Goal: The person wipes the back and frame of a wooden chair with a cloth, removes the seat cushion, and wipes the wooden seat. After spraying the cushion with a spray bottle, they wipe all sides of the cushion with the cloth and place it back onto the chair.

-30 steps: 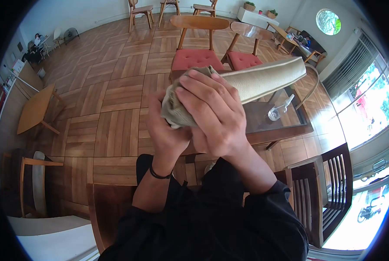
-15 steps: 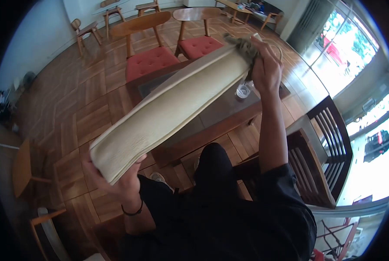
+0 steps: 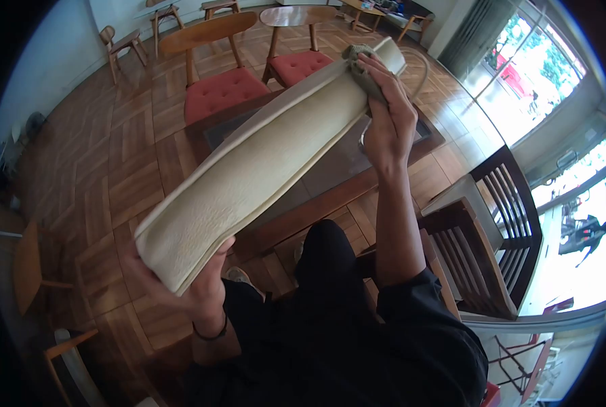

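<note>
A long cream bag (image 3: 249,159) with a leather-like surface and a thin loop strap (image 3: 423,74) is held up at a slant above the table. My left hand (image 3: 205,285) grips its lower left end, thumb on the near edge and the other fingers around the end, partly hidden and blurred. At the upper right end, my right hand (image 3: 391,108) presses a grey-green cloth (image 3: 364,71) onto the bag's surface, its fingers bent over the cloth.
Below the bag stands a dark wooden table (image 3: 303,210) with a glass-like top. Beyond it are two wooden chairs with red cushions (image 3: 225,93). Slatted dark chairs (image 3: 476,251) stand close on my right. A clear glass object (image 3: 362,139) shows partly behind my right wrist.
My right hand and the cloth have slid left along the bag, uncovering more of its upper right end. My left hand keeps its grip. The view has shifted slightly.
</note>
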{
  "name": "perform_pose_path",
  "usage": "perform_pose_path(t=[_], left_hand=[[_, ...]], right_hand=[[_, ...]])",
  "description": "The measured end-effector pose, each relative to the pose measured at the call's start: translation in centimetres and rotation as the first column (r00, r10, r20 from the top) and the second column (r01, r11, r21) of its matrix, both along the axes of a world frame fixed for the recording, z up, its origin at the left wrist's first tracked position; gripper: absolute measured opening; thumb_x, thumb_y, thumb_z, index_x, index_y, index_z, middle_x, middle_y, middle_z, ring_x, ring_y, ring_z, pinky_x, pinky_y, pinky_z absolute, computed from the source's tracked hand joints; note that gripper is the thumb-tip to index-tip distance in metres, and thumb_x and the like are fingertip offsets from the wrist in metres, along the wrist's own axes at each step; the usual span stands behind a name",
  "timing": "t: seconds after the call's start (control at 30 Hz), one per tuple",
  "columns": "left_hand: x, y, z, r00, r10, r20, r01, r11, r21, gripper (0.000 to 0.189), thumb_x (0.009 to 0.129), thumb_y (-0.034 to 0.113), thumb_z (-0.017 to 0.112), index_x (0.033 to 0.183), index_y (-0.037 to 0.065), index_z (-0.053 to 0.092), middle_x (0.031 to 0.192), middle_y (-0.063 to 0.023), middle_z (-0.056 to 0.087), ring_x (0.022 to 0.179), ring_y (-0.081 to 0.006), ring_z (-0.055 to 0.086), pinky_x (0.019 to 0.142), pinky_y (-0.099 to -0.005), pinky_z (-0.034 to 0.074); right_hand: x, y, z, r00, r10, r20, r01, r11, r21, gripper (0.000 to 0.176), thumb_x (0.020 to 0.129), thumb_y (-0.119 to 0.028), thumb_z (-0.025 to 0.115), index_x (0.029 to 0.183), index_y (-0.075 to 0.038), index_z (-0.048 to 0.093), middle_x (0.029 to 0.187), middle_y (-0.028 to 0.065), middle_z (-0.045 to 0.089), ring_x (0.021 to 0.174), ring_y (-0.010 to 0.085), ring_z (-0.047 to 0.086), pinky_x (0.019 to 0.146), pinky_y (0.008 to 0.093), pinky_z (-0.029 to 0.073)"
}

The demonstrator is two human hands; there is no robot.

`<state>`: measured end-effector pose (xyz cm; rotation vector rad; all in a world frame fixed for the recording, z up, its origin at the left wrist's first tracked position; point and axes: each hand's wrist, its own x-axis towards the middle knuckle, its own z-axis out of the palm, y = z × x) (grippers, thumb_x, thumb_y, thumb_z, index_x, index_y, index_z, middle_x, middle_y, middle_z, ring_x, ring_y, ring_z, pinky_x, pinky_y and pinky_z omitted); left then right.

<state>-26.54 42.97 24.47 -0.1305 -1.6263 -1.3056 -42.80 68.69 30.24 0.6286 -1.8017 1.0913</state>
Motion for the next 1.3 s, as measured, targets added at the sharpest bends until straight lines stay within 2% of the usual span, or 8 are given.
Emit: perform_pose_path(t=[0.27,0.3,0.4,0.5,0.67,0.77,1.13,1.3], left_hand=[[-0.7,0.8,1.5,0.995,-0.102,-0.023,0.103,0.992,0.069,0.075,0.065,0.009,0.094,0.119,0.000,0.043,0.113,-0.0136,0.058,0.107,-0.0218,0.063,0.088,-0.0338,0.056],[-0.8,0.9,1.3,0.992,-0.117,-0.052,0.122,0.986,0.115,0.066,0.072,0.014,0.090,0.119,0.000,0.045,0.114,-0.0121,0.059,0.106,-0.0200,0.062,0.087,-0.0342,0.054],[-0.2,0.7,-0.2,0.985,0.126,0.121,-0.123,0.992,-0.027,0.054,0.082,0.023,0.082,0.119,0.002,0.048,0.113,-0.0091,0.059,0.105,-0.0176,0.061,0.086,-0.0344,0.052],[-0.2,0.6,0.9,0.979,0.092,0.180,-0.095,0.995,0.005,0.051,0.084,0.025,0.080,0.119,0.003,0.049,0.112,-0.0081,0.059,0.105,-0.0171,0.060,0.085,-0.0344,0.051],[-0.2,0.3,0.9,0.988,-0.153,-0.012,0.154,0.979,0.135,0.062,0.076,0.013,0.087,0.121,0.001,0.045,0.111,-0.0103,0.060,0.105,-0.0187,0.061,0.088,-0.0339,0.054],[0.6,0.5,1.6,0.981,-0.183,0.065,0.164,0.958,0.234,0.070,0.070,0.008,0.091,0.121,0.000,0.043,0.115,-0.0114,0.059,0.106,-0.0195,0.062,0.091,-0.0333,0.055],[0.8,0.5,-0.2,0.994,-0.098,0.051,0.093,0.991,0.097,0.073,0.068,-0.009,0.082,0.131,-0.004,0.045,0.118,-0.0147,0.056,0.113,-0.0250,0.058,0.099,-0.0361,0.052],[0.9,0.2,-0.9,0.996,-0.017,0.087,0.013,0.999,0.044,0.074,0.068,-0.007,0.082,0.131,-0.004,0.044,0.120,-0.0148,0.055,0.113,-0.0249,0.058,0.100,-0.0363,0.050]], right_hand=[[10.0,-10.6,1.8,0.976,0.196,-0.099,-0.168,0.957,0.238,0.042,0.073,0.002,0.052,0.111,0.000,0.070,0.114,0.0169,0.069,0.118,0.0356,0.062,0.108,0.0491,0.039],[11.2,-11.9,2.1,0.972,0.215,-0.090,-0.188,0.952,0.243,0.039,0.074,0.000,0.055,0.110,-0.001,0.070,0.113,0.0163,0.069,0.117,0.0352,0.063,0.107,0.0490,0.041],[13.9,-15.2,1.8,0.938,0.292,-0.188,-0.226,0.925,0.305,0.029,0.076,-0.008,0.061,0.103,-0.001,0.071,0.111,0.0147,0.069,0.113,0.0330,0.065,0.100,0.0465,0.046],[14.2,-16.4,1.5,0.915,0.282,-0.288,-0.183,0.927,0.327,0.025,0.076,-0.009,0.062,0.098,-0.001,0.071,0.110,0.0147,0.069,0.111,0.0326,0.066,0.096,0.0441,0.051],[9.8,-11.2,1.7,0.901,0.228,-0.369,-0.067,0.913,0.401,0.021,0.082,-0.001,0.057,0.096,0.002,0.073,0.106,0.0177,0.071,0.106,0.0337,0.069,0.094,0.0436,0.053],[5.2,-6.5,1.6,0.921,0.112,-0.372,0.031,0.934,0.357,0.025,0.080,0.004,0.056,0.100,0.000,0.072,0.109,0.0150,0.070,0.111,0.0329,0.066,0.095,0.0452,0.052],[-7.7,9.5,0.7,0.948,-0.221,-0.230,0.282,0.917,0.281,0.041,0.079,0.009,0.044,0.110,-0.001,0.070,0.120,0.0159,0.068,0.117,0.0326,0.063,0.102,0.0410,0.049],[-8.3,9.9,0.7,0.959,-0.259,-0.114,0.275,0.950,0.147,0.042,0.080,0.009,0.044,0.110,-0.001,0.070,0.119,0.0164,0.068,0.118,0.0328,0.063,0.103,0.0403,0.048]])
